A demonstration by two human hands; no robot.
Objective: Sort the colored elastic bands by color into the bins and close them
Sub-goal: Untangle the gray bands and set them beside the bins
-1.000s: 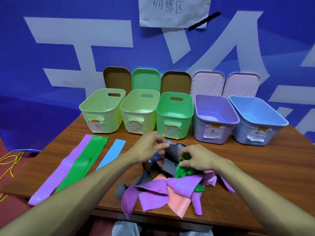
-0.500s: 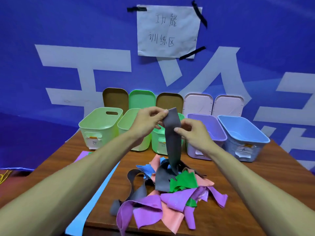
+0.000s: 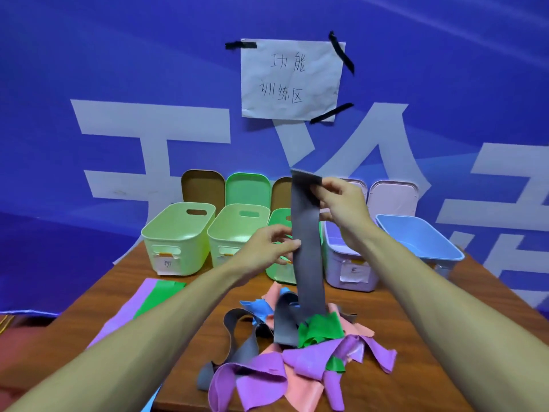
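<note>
Grey band (image 3: 307, 248) was drawn higher above the pile (image 3: 297, 355), tail still tangled there | top end pinched by right hand (image 3: 341, 209), mid-strip pinched by left hand (image 3: 263, 252), slid lower | binning not yet begun

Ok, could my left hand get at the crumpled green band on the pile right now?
Probably, once it lets go: the left hand pinches the grey band the right hand holds up. The green band lies uncovered atop the pile.
</note>
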